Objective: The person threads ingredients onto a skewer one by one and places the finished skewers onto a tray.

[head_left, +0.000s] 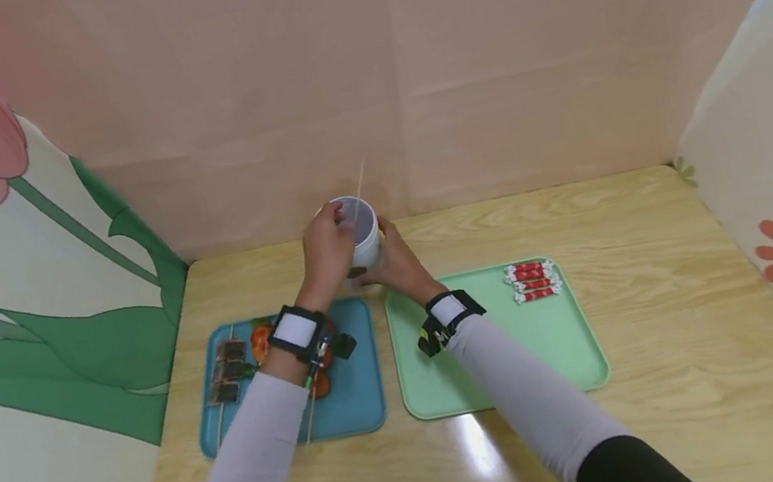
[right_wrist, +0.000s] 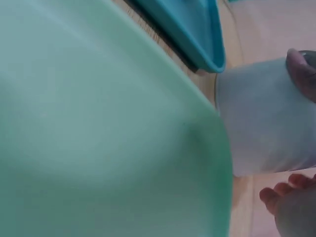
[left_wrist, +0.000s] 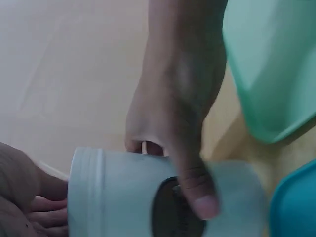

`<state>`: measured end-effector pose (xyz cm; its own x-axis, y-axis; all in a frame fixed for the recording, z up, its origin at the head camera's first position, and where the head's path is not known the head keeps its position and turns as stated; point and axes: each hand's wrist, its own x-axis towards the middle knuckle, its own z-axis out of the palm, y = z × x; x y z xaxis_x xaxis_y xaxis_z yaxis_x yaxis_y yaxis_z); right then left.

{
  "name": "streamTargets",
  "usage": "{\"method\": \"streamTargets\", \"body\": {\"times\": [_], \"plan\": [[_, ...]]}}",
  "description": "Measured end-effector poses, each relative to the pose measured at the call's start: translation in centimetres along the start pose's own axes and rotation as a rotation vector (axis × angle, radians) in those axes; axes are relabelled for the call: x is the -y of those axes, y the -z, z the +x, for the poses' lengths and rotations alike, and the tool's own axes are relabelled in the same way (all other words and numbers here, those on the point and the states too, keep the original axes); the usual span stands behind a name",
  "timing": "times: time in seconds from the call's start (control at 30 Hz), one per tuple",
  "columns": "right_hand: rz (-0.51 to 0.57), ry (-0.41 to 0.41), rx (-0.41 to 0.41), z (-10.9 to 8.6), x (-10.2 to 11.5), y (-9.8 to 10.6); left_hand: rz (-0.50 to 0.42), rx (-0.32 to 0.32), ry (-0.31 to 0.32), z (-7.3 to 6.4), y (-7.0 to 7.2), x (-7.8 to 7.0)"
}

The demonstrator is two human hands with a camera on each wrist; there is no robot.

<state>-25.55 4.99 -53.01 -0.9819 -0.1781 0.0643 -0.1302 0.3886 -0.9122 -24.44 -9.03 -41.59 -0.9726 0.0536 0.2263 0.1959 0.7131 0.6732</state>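
Observation:
A white cylindrical cup (head_left: 369, 254) with a dark oval label (left_wrist: 170, 210) is held tilted, its mouth facing me, behind the two trays. A thin wooden skewer (head_left: 360, 180) sticks up out of it. My right hand (head_left: 396, 265) grips the cup low down; the thumb lies across the label in the left wrist view. At the cup's mouth is my left hand (head_left: 328, 252), its bent fingers at the rim near the skewer. Whether those fingers pinch the rim or the skewer is hidden.
A blue tray (head_left: 360, 409) on the left carries skewered food: brown chunks (head_left: 225, 373) and orange-red round pieces (head_left: 261, 341), partly under my left arm. On the right, a green tray (head_left: 529, 374) holds several red-and-white wrapped candies (head_left: 533, 282). A wall covering (head_left: 521, 85) stands behind the table (head_left: 676, 296).

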Motion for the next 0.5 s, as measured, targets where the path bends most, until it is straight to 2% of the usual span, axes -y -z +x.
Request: {"method": "streamTargets", "body": {"times": [0.13, 0.2, 0.3, 0.37, 0.5], "plan": [[0.063, 0.017, 0.045, -0.4, -0.1, -0.3, 0.294, 0.192, 0.030, 1.0, 0.1, -0.9], [0.073, 0.030, 0.053, -0.6, -0.1, -0.5, 0.399, 0.297, 0.049, 1.5, 0.4, -1.1], [0.059, 0.035, 0.044, -0.9, 0.1, -1.0, 0.467, 0.410, 0.077, 2.2, 0.5, -0.9], [0.046, 0.031, 0.047, -1.1, 0.2, -1.3, 0.487, 0.457, 0.093, 2.5, 0.6, -0.7], [0.028, 0.009, 0.067, -1.4, 0.6, -2.0, 0.501, 0.470, 0.109, 2.4, 0.7, 0.0]]}}
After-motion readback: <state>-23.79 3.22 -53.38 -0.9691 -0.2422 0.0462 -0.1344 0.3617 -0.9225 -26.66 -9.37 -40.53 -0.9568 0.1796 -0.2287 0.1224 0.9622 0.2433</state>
